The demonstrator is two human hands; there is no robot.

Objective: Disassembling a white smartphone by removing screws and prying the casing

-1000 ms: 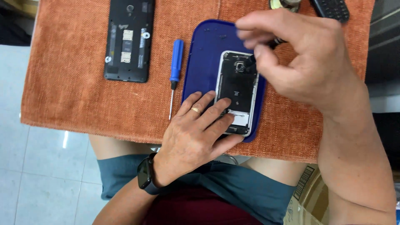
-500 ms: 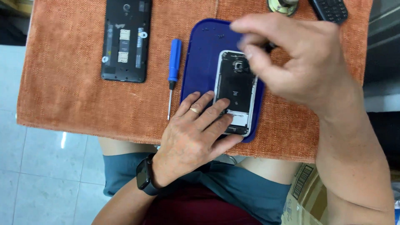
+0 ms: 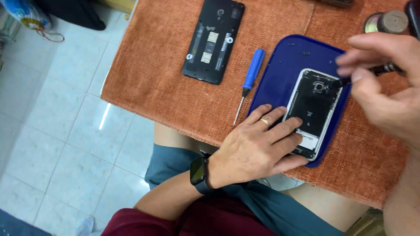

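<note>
Two phones lie on your orange cloth [image 3: 153,83]: the opened phone [image 3: 313,111] on the blue mat [image 3: 284,74], half hidden by your hands, and a black one [image 3: 213,40] far left. One blue screwdriver [image 3: 249,83] rests between. Your left hand [image 3: 258,146] presses flat, fingers spread; your right hand [image 3: 385,94], cut off, pinches a dark tool [image 3: 356,78].

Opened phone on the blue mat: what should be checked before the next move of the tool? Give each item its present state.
1. Opened phone lies on the blue mat: ok.
2. Left hand presses on the phone's lower end: ok.
3. Right hand grips the dark tool: ok.
4. Tool tip sits near the camera area at the phone's top: ok; whether it is seated in a screw: cannot tell.
5. Blue screwdriver lies apart on the orange cloth: ok.
</note>
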